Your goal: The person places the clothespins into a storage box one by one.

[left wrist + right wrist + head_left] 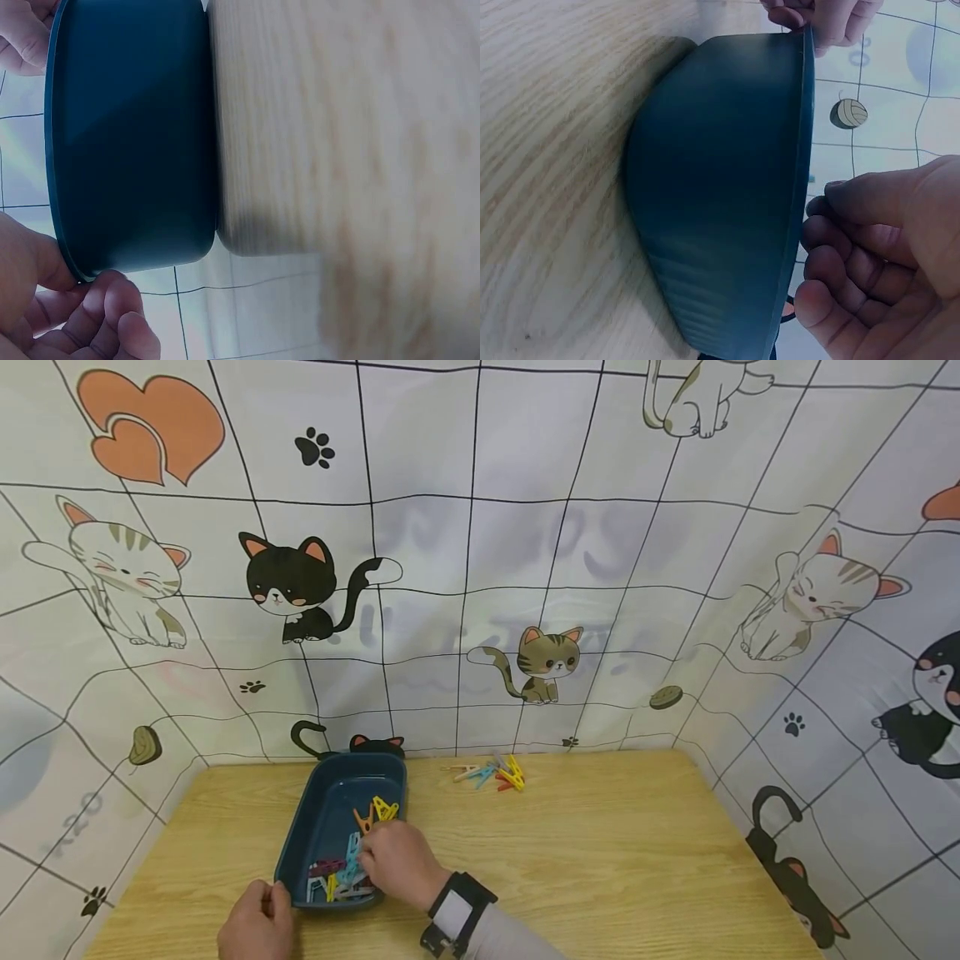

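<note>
A dark blue plastic tray (315, 810) stands on the table, with several clothespins (345, 878) heaped at its near end. My left hand (258, 922) pinches the rim at the near left corner, thumb and fingers on either side of it in the left wrist view. Over the tray's right side reaches my right hand (405, 864), fingers curled and thumb close to the index finger (819, 204). A light blue clothespin (353, 846) lies right by these fingertips; whether they grip it I cannot tell. Just beyond that hand are a yellow clothespin (386, 809) and an orange clothespin (364, 818).
Several more clothespins (491, 772), blue, yellow, red and pale, lie in a loose pile on the wooden table (585, 852), near its back edge and right of the tray. A cloth (427, 552) printed with cats hangs behind the table and along both sides.
</note>
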Motion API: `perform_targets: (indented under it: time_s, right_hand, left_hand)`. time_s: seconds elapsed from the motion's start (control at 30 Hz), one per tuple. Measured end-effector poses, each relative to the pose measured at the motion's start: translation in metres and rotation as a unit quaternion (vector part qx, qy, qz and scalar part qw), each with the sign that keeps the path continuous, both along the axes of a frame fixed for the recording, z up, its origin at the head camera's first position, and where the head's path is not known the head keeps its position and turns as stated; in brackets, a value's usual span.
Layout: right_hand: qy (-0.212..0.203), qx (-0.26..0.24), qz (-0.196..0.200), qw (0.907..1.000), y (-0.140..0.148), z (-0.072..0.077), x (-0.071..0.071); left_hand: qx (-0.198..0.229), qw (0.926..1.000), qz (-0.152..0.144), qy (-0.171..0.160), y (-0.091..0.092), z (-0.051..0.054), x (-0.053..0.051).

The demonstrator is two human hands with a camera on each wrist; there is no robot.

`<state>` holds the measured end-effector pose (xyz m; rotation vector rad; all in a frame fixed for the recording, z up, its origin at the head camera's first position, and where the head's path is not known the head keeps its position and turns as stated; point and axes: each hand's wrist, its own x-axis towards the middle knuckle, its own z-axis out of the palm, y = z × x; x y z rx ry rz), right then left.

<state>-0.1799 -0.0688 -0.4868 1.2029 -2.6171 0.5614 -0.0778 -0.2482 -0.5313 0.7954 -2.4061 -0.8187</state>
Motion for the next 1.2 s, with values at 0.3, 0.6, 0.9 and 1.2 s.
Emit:
perform_targets:
  time_s: [0.3, 0.6, 0.9, 1.2]
  right_hand:
    - [-0.02, -0.044, -0.014, 0.9988, 0.017, 0.003, -0.009]
    - [-0.038, -0.065, -0.064, 0.9951, 0.034, 0.004, -0.021]
    - [-0.038, -0.117, -0.103, 0.987, 0.055, 0.003, -0.039]
    - [-0.041, -0.148, -0.126, 0.9801, 0.075, -0.008, -0.061]
  left_hand:
    - [-0.006, 1.0, -0.004, 0.001, -0.001, -0.002, 0.0]
    - [0.007, 0.9998, 0.0, -0.016, -0.001, -0.001, -0.001]
    - [0.005, 0.9999, -0.002, -0.011, -0.001, -0.001, -0.001]
    - [0.001, 1.0, 0.0, -0.002, 0.001, 0.001, 0.0]
